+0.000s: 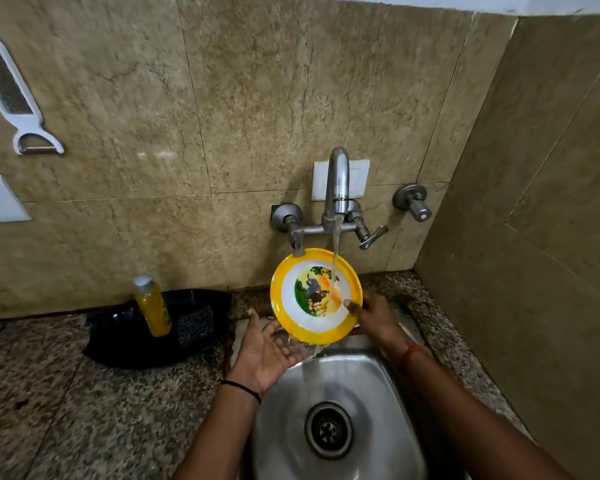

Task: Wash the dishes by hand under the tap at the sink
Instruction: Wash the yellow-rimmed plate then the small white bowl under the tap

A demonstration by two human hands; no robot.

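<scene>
Right hand (371,317) grips plate (305,323) rim, tilted under tap (336,181) stream at frame centre; left hand (267,348) released, palm up, below plate over sink (388,393).

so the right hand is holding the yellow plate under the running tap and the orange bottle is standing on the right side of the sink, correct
Not quite. The head view shows the orange bottle on the counter to the left of the sink, by the black tray. The rest stands: the right hand holds the yellow plate under the running tap.

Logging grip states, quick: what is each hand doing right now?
Left hand: open, palm up beneath the plate.
Right hand: gripping the plate's rim, thumb on top.
</scene>
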